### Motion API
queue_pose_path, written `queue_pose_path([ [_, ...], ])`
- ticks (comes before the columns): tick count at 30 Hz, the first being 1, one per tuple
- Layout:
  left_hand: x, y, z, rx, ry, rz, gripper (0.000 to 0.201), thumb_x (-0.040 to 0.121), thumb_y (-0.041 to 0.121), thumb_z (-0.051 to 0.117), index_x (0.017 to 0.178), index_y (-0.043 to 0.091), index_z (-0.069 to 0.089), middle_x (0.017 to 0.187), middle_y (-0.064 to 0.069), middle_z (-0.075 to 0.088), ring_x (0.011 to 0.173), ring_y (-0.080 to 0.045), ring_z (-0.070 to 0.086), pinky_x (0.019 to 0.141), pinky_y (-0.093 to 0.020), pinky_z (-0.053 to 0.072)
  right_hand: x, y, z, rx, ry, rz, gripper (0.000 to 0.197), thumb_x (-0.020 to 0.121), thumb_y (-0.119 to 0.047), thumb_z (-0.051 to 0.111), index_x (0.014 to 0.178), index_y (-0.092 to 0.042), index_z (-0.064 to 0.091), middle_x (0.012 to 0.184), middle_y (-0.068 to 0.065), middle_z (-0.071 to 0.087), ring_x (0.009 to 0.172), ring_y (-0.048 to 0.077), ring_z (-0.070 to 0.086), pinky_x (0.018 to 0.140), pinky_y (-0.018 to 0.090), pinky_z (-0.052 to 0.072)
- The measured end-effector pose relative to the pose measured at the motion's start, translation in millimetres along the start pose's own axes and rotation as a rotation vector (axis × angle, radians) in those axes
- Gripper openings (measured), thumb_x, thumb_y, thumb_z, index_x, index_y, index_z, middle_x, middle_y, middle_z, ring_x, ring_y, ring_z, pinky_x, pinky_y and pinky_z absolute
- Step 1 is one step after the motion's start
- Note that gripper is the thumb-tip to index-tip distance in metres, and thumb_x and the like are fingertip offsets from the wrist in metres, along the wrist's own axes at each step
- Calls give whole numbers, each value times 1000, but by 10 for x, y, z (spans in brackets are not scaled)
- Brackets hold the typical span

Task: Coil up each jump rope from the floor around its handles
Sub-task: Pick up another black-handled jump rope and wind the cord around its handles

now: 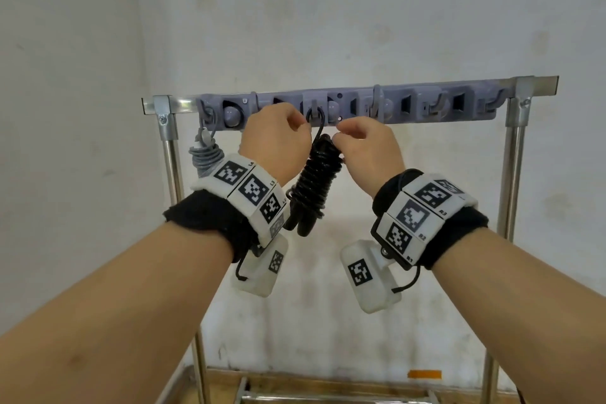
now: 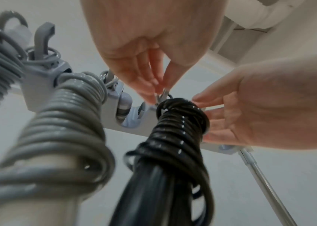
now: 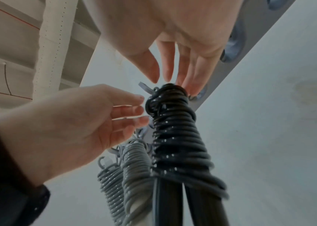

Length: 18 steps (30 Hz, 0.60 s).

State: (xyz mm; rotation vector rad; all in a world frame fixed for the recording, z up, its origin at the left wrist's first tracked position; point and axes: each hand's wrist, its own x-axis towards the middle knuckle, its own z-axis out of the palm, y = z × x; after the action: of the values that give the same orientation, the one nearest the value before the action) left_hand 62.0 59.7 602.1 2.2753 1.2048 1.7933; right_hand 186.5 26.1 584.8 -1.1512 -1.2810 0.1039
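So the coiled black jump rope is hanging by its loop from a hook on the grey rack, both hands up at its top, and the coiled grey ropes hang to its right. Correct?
One slip: the coiled grey jump ropes hang to the left of the black jump rope, not the right, as the head view shows. The rest stands: its loop is over a hook on the grey rack, with the left hand and right hand at its top.

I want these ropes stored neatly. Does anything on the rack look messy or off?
Mostly tidy. The black jump rope hangs from a hook on the rack, but its lowest coils bulge out loose above the handles. The grey jump rope looks snug.
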Motion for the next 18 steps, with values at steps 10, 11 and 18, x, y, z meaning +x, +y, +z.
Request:
queue_pose_path([
  [10, -1460, -328, -207, -110, -143, 258, 8, 80, 22, 61, 82, 16, 64, 59, 4, 56, 58, -11, 52, 56, -19, 40, -1083, 528, -216, -85, -117, 91, 9, 86, -18, 58, 77, -16, 57, 72, 0, 60, 69, 21, 61, 70, 35, 50],
  [11, -1664, -422, -196, -104, -225, 237, 8, 80, 24, 61, 81, 17, 64, 58, 4, 56, 57, -12, 52, 55, -18, 40, -1273, 630, -210, -93, -192, 121, 13, 86, -18, 59, 73, -18, 57, 67, -1, 59, 61, 19, 59, 64, 34, 50],
  [18, -3155, -1245, 84, 8, -843, 57, 15, 74, 36, 56, 73, 23, 63, 56, 8, 55, 54, -6, 52, 54, -25, 40, -2599, 1613, -39, -434, -768, 211, 21, 87, -32, 61, 72, -18, 60, 63, -11, 53, 59, 6, 49, 58, 23, 36],
])
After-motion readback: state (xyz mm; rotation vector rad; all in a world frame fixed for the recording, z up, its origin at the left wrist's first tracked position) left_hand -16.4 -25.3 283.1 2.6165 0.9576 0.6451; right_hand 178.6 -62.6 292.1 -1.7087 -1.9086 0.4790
